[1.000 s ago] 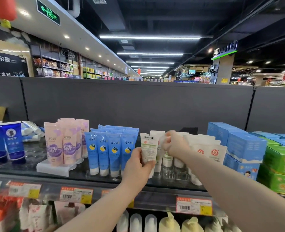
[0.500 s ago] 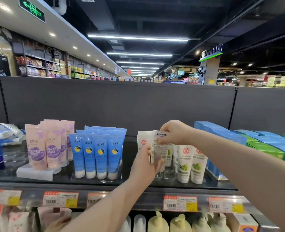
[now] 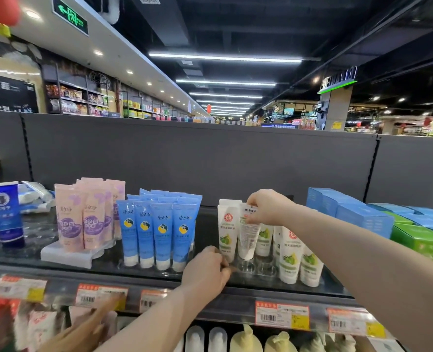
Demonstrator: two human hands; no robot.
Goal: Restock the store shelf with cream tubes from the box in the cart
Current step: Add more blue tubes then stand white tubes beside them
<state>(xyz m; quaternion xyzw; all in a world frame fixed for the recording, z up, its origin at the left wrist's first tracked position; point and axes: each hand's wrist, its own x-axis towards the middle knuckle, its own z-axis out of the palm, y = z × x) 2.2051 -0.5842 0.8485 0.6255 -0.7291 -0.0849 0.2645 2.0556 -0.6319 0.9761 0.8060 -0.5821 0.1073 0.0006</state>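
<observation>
Both bare forearms reach forward, with the hands at different heights.
The right hand (image 3: 268,208) is the higher one, wrist bent down, thumb and fingers pinching the top of a white cream tube (image 3: 247,237). The left hand (image 3: 206,271) sits lower, knuckles up, fingers curled under; whether they hold anything is hidden.

Open shelf gap (image 3: 208,228) between blue tubes (image 3: 159,231) and white tubes (image 3: 290,260) (bare clear sockets (image 3: 255,267) in front); blue boxes (image 3: 350,212) block rightward.

Glossy plastic cream tubes (image 3: 247,235); clear plastic tray (image 3: 258,269); matt shelf (image 3: 235,299).
</observation>
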